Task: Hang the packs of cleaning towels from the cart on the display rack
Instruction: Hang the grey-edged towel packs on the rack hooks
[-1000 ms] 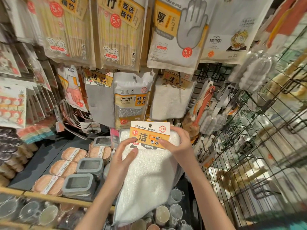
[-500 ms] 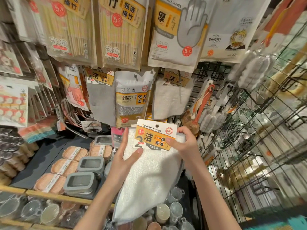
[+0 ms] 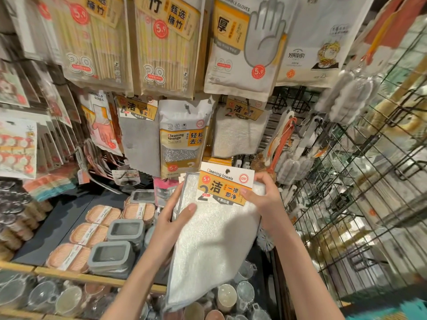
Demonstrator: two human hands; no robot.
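pack: towel pack (image 3: 215, 229) is hanging long-axis down, below and slightly left of the hung pack (image 3: 240, 130)
left hand (image 3: 172, 224): gripping the left edge, thumb in front
right hand (image 3: 265, 200): pinching the header card (image 3: 225, 187)
hole: facing up-right toward the hung pack; right hand nearer

A towel pack (image 3: 217, 229) at centre has a header card (image 3: 225, 187) reading "Cleaning towels", "5.9" in a red circle, a large "2" and the character "洁". At 12 o'clock from it, a sponge pack (image 3: 183, 139) reads "Cleaning sponge" and "5.9". At 1 o'clock, a glove pack (image 3: 245, 45) reads "DISPOSABLE GLOVES", "厚" and "5.9". At 11 o'clock, two chopstick packs (image 3: 165, 46) each show "38" and "5.9". At 10 o'clock, a small glove pack (image 3: 100, 124) reads "GLOVES".
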